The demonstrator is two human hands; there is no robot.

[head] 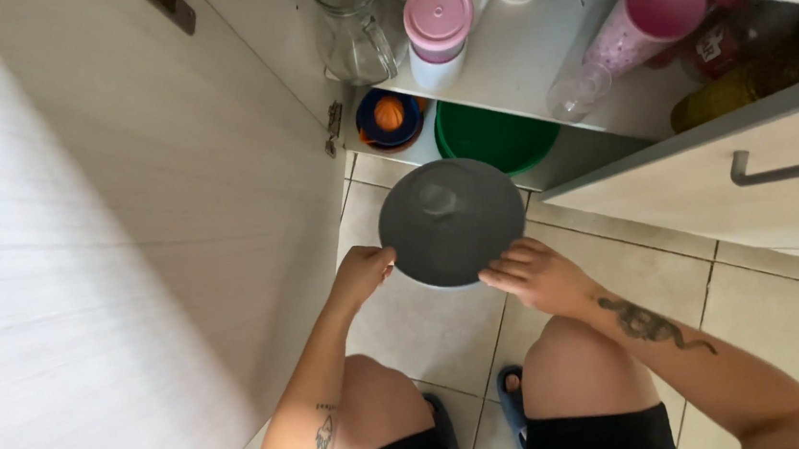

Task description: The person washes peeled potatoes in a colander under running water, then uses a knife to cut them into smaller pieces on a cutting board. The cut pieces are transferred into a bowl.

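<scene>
Head view, the only one. Person squats in front of an open low cabinet, knees at bottom centre of frame.

Grey round lid [450,220] sits at frame centre, held out over the tiled floor [428,333], just short of the cabinet opening. It is roughly level, with a low knob bump near its middle.

Left hand [361,274], centre-left: thumb and fingers pinch the lid's left rim. Fingers are mostly curled under, so I can't tell how deep the bite is.

Right hand [537,275], just right of centre: fingers spread flat along the lower-right rim, with the thumb hidden underneath. It looks more like a support than a clamp.

Cabinet, upper half of frame: the lower shelf holds a green bowl [496,137] directly behind the lid and a blue-and-orange juicer [388,119] to its left. The upper shelf has a glass jug [353,26], a pink-lidded white cup [437,30] and a pink bottle [638,35] lying on its side. Open door panel [85,262] fills the left of the frame; a drawer front with a metal handle [790,171] juts in at the right.

Judgement on handling:
- Keep the two-point rim hold; the hands sit nearly opposite, so the lid is stable.
- Keep it level, since the right hand's flat grip could slip if the lid tips forward.
- The green bowl is the nearest match in diameter; keep the lid's edge from knocking its rim.
- Watch the drawer corner on the right, which is close to the right forearm.
</scene>
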